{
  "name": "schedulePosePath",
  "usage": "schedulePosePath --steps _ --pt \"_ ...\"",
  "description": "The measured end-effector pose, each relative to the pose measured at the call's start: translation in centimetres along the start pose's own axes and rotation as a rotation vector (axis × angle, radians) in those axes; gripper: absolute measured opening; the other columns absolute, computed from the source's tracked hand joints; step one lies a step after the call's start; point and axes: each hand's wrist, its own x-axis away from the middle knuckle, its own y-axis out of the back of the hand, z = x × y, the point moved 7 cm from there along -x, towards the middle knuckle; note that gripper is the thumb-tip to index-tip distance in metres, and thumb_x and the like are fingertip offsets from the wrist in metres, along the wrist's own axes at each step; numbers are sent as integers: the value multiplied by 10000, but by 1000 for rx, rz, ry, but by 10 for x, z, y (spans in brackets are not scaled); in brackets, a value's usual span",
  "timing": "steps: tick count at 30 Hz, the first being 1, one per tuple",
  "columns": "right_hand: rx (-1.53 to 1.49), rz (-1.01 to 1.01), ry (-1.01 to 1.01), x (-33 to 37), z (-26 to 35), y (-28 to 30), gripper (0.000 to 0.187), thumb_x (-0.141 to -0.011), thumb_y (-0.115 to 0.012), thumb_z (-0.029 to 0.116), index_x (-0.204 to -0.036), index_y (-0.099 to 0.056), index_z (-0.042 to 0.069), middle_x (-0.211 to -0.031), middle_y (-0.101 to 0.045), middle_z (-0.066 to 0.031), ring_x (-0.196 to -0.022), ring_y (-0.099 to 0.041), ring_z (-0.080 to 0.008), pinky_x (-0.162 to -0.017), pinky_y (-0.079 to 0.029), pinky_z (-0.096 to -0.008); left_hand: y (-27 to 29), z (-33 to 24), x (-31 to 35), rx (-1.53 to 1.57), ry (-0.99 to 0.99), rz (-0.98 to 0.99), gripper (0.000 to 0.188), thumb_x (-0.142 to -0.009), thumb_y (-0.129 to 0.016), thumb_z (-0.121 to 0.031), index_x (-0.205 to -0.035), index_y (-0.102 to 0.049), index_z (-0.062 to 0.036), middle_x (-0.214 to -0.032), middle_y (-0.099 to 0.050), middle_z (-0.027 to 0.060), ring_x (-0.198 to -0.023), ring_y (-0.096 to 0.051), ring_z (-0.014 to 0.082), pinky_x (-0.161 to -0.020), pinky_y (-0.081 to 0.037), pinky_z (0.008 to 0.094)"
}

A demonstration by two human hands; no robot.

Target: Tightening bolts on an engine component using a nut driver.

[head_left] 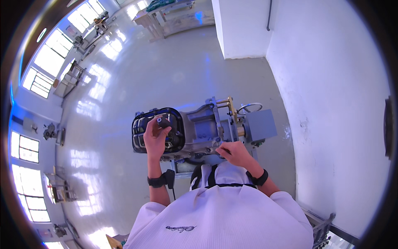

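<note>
A large metal transmission housing lies across a stand in front of me. At its left end is a black-rimmed, rounded rectangular section with dark and shiny surfaces. Over that section my left hand is closed round a short dark cylindrical part, whose end shows a light spot; its exact kind is unclear. My right hand is by the near edge of the housing, right of its middle. Thumb and fingers are pinched together there, and whatever they hold is too small to name.
Brass-coloured bars, a ring-shaped handwheel and a grey box adjoin the housing's right end. A white wall rises at the right. A workbench stands far ahead, with more machines along the windows at left.
</note>
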Motion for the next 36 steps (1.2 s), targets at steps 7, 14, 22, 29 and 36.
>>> schedulePosePath --steps 7,14,22,29,36 --pt "-8 -78 226 -65 71 15 125 -854 -621 130 -967 -639 79 -915 -645 -59 -739 -629 -270 -629 -507 -352 -1 20 1 67 109 77 351 -776 -666 100 -1084 -523 10 -1025 -647 88 -973 -617 150 -854 -497 281" --pt "-37 -202 499 -115 128 -13 329 -859 -597 74 -1186 -574 105 -1127 -602 -110 -974 -608 -291 -749 -528 -361 -8 30 3 -4 31 77 280 -771 -672 66 -1001 -533 -15 -896 -638 36 -816 -567 72 -708 -446 229" --pt "-196 -148 315 -133 124 -35 309 -819 -624 0 -1113 -590 87 -994 -647 -95 -798 -643 -278 -677 -514 -336 1 47 -4 -126 128 256 196 -794 -659 34 -964 -564 11 -835 -638 24 -782 -550 68 -690 -445 233" --pt "-11 -329 180 -123 132 -37 324 -800 -665 53 -1116 -601 86 -908 -642 -86 -736 -628 -249 -644 -501 -322 -15 51 -14 168 71 616 166 -855 -602 6 -1020 -600 31 -924 -662 56 -866 -581 87 -797 -466 253" --pt "-215 -47 18 -134 118 -37 335 -800 -693 91 -1120 -616 33 -898 -650 -86 -710 -608 -155 -661 -492 -285 -22 74 -17 298 57 776 150 -889 -622 -74 -992 -626 35 -894 -617 14 -824 -510 61 -745 -447 235"
